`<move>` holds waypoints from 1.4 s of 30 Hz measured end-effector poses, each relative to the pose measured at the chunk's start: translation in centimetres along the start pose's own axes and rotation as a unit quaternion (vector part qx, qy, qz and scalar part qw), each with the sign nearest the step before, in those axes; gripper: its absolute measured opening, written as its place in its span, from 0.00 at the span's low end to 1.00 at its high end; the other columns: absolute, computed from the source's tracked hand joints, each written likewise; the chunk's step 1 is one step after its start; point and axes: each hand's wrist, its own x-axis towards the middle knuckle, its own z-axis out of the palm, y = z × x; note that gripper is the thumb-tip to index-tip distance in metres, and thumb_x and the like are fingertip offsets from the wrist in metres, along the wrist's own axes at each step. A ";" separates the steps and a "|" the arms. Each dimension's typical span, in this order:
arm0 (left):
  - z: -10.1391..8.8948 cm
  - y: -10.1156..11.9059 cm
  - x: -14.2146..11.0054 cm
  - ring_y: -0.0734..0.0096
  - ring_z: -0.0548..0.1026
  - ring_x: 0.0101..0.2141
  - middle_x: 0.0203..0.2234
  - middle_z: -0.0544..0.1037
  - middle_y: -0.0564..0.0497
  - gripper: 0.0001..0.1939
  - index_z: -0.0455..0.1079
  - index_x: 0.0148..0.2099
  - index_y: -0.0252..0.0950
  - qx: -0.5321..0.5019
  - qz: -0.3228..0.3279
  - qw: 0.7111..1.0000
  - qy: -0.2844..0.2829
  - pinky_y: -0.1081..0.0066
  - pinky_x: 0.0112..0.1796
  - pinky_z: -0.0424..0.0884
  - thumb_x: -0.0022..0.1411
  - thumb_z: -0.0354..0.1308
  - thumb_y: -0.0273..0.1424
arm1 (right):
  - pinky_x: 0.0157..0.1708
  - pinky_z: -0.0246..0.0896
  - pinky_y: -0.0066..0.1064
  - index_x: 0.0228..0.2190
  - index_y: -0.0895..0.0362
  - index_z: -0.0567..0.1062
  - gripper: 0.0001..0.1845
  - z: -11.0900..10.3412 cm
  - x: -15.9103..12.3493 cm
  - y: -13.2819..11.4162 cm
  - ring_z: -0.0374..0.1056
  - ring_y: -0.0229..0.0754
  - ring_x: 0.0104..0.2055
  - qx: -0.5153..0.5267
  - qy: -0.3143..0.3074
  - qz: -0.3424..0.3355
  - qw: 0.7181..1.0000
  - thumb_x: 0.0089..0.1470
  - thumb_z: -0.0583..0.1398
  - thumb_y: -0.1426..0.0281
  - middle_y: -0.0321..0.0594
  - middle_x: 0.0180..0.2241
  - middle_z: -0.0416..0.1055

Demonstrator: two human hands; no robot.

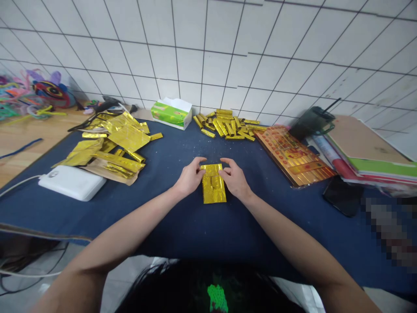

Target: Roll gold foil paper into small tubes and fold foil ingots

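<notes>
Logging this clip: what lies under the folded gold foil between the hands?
The folded gold foil lies on a dark blue tablecloth, visible all around it; the patch directly beneath is covered, so nothing there can be seen.

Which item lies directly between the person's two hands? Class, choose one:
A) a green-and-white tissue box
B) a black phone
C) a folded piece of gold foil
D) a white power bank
C: the folded piece of gold foil lies between the left hand and the right hand, with fingers of both touching it.
</notes>
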 end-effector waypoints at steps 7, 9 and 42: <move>0.8 0.4 0.7 0.65 0.71 0.38 0.35 0.73 0.48 0.18 0.64 0.52 0.38 0.198 0.076 0.976 -0.041 0.68 0.39 0.66 0.60 0.46 0.25 | 0.30 0.55 0.29 0.44 0.52 0.69 0.16 -0.2 0.0 0.1 0.68 0.40 0.32 -0.315 0.022 -0.067 0.947 0.55 0.49 0.70 0.37 0.30 0.73; 0.9 0.3 0.7 0.65 0.71 0.38 0.34 0.72 0.47 0.18 0.65 0.52 0.39 0.250 0.088 0.963 -0.051 0.69 0.38 0.66 0.61 0.45 0.27 | 0.31 0.56 0.29 0.41 0.51 0.72 0.16 -0.2 -0.1 0.2 0.69 0.41 0.35 -0.364 0.005 -0.085 0.927 0.57 0.47 0.70 0.39 0.34 0.74; -0.6 0.7 -1.9 0.59 0.59 0.57 0.56 0.63 0.42 0.20 0.64 0.54 0.38 0.368 0.239 0.882 -0.173 0.58 0.54 0.54 0.60 0.45 0.24 | 0.55 0.44 0.47 0.41 0.60 0.73 0.17 -1.5 -1.9 1.4 0.63 0.47 0.52 -0.446 -0.056 -0.268 0.852 0.58 0.48 0.74 0.46 0.49 0.69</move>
